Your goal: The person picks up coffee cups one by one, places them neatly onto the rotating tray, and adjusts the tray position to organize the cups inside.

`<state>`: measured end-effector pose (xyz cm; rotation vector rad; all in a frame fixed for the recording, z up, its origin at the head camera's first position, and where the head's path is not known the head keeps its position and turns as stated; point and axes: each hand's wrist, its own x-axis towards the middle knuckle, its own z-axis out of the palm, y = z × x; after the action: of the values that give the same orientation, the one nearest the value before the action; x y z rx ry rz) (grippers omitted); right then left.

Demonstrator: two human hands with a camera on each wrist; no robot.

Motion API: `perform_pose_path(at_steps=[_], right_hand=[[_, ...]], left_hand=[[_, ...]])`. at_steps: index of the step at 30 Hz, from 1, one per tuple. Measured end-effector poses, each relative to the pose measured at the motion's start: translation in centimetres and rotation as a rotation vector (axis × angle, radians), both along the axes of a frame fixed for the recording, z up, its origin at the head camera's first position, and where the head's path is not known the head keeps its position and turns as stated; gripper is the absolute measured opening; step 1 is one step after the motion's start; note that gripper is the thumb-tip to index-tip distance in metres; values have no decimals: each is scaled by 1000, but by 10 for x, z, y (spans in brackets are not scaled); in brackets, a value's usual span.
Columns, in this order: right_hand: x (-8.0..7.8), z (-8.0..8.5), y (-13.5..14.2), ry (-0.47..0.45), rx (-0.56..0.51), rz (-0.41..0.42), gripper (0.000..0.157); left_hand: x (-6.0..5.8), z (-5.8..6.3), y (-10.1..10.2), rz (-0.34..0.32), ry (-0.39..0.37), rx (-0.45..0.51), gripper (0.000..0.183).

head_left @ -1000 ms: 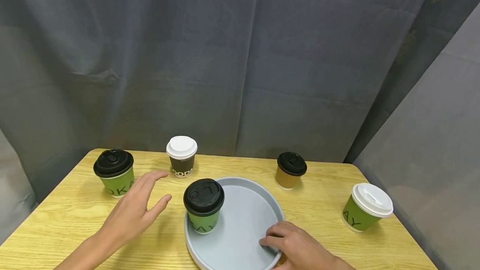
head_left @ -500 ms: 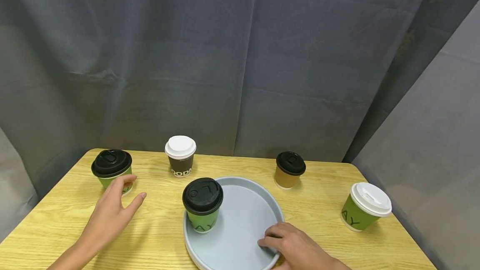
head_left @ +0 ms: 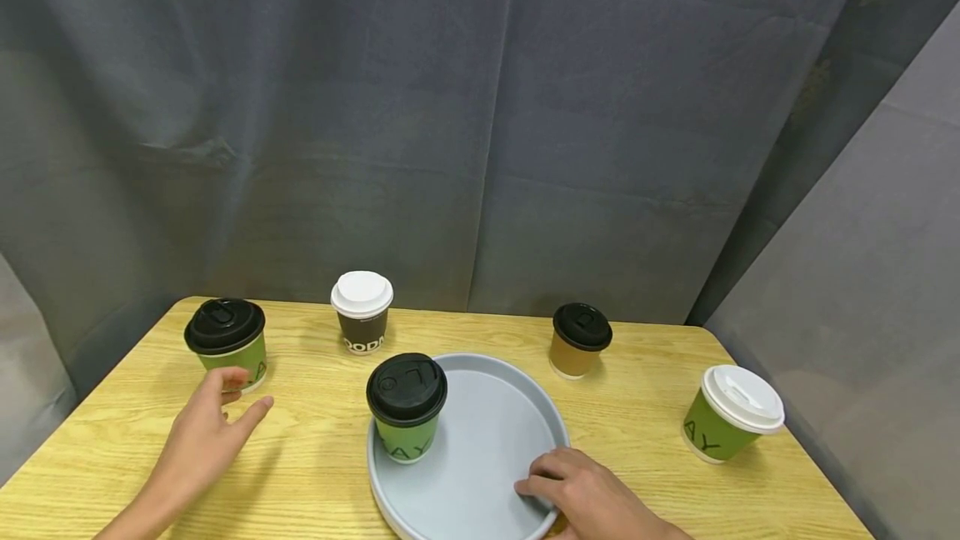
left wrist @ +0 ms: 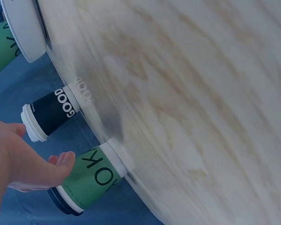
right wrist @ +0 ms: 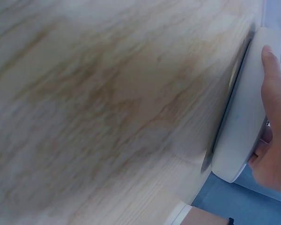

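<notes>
My left hand [head_left: 198, 436] hovers over the table just in front of a green paper coffee cup with a black lid [head_left: 225, 328] at the far left. Its thumb and fingers are spread apart and hold nothing. In the left wrist view the fingertips overlap that green cup [left wrist: 96, 173]. A round grey tray [head_left: 487, 427] lies at the front middle, bearing another green cup with a black lid [head_left: 407, 394]. My right hand [head_left: 588, 492] grips the tray's right rim, fingers inside. The right wrist view shows the thumb [right wrist: 270, 63] against the tray's outer wall [right wrist: 241, 112].
A dark cup with a white lid [head_left: 362, 311] stands at the back left. Behind the tray's right side is a brown cup with a black lid [head_left: 581, 342]. At the right stands a green cup with a white lid [head_left: 731, 415]. Grey curtain [head_left: 480, 123] surrounds the wooden table.
My left hand has moved left, away from the tray and to the far-left green cup, then drawn slightly nearer to me. My right hand stays on the tray rim. The cups have not moved.
</notes>
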<state>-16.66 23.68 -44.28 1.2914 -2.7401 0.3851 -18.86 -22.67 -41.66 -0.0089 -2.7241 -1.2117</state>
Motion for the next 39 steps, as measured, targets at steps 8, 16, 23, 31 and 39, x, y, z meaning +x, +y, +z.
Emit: perform_pose_path(at_steps=[8,16,23,31,39], right_hand=[[2,1,-1,-13,12,-6,53],[3,3,-2,-31,28,-23,53],[5,6,-5,-79,57,-59,55],[6,6,-6,-86,60,-64,54],[6,6,-6,-83,55,-65,54]], left_hand=[[-6,-2,-15,36,-131,42,81],[-10,-5,-25,63,-186,108,89],[-12,-5,-29,77,-237,186,90],[-14,-7,-33,79,-269,234,94],[-20,-12,-38,74,-333,301,101]])
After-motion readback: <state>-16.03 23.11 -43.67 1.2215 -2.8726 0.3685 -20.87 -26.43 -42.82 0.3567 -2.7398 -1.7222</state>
